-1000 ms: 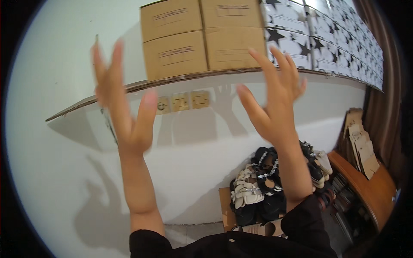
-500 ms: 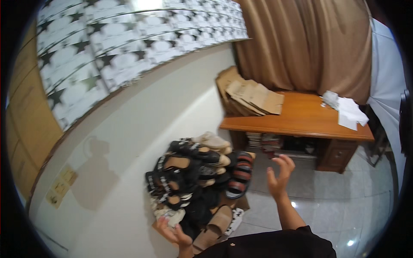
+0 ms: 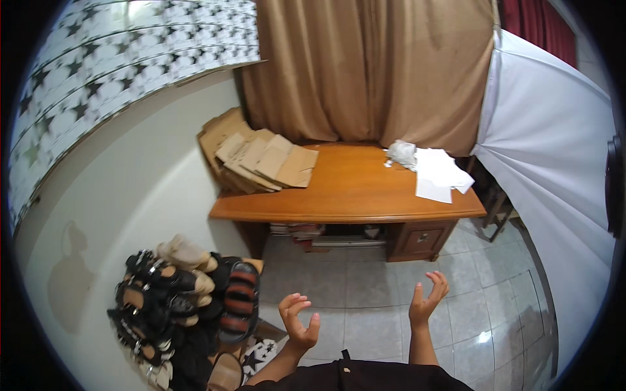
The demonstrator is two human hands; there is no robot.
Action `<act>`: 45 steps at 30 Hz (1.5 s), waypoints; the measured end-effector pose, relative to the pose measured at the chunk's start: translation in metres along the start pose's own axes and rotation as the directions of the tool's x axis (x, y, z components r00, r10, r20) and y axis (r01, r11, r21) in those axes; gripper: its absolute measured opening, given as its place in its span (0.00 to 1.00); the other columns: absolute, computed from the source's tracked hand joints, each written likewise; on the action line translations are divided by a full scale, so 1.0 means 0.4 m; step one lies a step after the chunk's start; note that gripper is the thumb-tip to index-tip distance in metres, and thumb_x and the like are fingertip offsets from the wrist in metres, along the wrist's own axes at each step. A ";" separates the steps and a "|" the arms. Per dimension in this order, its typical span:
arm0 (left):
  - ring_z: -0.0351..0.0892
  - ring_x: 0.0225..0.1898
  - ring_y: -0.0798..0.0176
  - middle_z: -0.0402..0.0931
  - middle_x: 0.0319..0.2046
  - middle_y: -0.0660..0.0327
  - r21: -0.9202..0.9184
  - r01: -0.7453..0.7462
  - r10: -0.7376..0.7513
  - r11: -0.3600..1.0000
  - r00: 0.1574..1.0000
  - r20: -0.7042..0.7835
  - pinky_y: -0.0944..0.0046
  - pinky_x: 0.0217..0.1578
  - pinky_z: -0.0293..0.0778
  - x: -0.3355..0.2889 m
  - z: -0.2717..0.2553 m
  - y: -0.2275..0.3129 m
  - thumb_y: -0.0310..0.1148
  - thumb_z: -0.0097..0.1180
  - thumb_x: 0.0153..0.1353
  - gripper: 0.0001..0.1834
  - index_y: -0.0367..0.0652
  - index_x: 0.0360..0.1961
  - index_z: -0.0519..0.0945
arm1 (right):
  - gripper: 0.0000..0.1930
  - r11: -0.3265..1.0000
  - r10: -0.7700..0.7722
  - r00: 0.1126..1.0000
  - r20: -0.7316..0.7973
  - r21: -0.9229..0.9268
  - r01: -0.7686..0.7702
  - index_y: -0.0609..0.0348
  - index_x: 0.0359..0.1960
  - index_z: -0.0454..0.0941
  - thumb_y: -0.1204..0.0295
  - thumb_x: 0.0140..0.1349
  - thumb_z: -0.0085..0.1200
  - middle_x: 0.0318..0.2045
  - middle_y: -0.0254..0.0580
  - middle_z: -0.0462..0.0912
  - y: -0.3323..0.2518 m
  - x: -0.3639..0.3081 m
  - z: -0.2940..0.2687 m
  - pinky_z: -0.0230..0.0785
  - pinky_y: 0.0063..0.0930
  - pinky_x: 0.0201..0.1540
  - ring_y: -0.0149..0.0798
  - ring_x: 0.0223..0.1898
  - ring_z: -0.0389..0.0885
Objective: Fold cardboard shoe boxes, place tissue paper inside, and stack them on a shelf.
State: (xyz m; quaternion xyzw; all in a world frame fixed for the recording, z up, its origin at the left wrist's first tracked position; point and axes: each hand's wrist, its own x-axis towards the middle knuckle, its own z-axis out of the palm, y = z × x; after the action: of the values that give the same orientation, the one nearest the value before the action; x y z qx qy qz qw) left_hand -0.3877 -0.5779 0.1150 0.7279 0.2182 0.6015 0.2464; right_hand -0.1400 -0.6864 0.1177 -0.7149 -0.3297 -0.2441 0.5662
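Note:
My left hand [image 3: 299, 321] is raised over the tiled floor with curled, parted fingers and nothing in it. It is nearest to the heap of shoes at the left. My right hand [image 3: 428, 298] is held up in front of the desk, thumb and fingers apart, also holding nothing. In the heap, a black sandal with brown straps [image 3: 239, 301] lies at the right side. Black shoes [image 3: 139, 293] and a beige shoe [image 3: 184, 251] are piled beside it. A tan slipper [image 3: 225, 374] shows low down, partly cut off by the picture's edge.
A wooden desk [image 3: 352, 189] stands ahead, bearing folded brown cardboard [image 3: 267, 159], white papers [image 3: 438, 174] and crumpled plastic [image 3: 403, 154]. Books [image 3: 297, 230] lie beneath it. Brown curtains [image 3: 365, 72] hang behind. White cloth [image 3: 544, 124] is at the right, star-printed boxes [image 3: 130, 55] at upper left.
The view has swung right, so the desk and shoes sit further left. My left hand has moved from beside the shoe heap to in front of me, closer to my right hand.

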 end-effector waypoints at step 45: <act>0.55 0.62 0.57 0.64 0.58 0.65 0.877 -0.173 -0.481 0.448 0.780 0.400 0.39 0.53 0.50 0.733 0.576 -1.617 0.38 0.52 0.58 0.16 0.56 0.48 0.78 | 0.41 0.876 0.362 0.239 0.901 -0.416 0.245 0.54 0.66 0.52 0.40 0.56 0.40 0.66 0.45 0.54 0.589 0.364 1.252 0.31 0.56 0.66 0.41 0.67 0.51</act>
State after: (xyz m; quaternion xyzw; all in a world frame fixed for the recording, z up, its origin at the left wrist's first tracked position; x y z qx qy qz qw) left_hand -0.1219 0.0868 -0.0973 0.8713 0.4759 0.1077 -0.0534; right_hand 0.1207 -0.2050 -0.0500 -0.8370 -0.5070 0.1986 0.0536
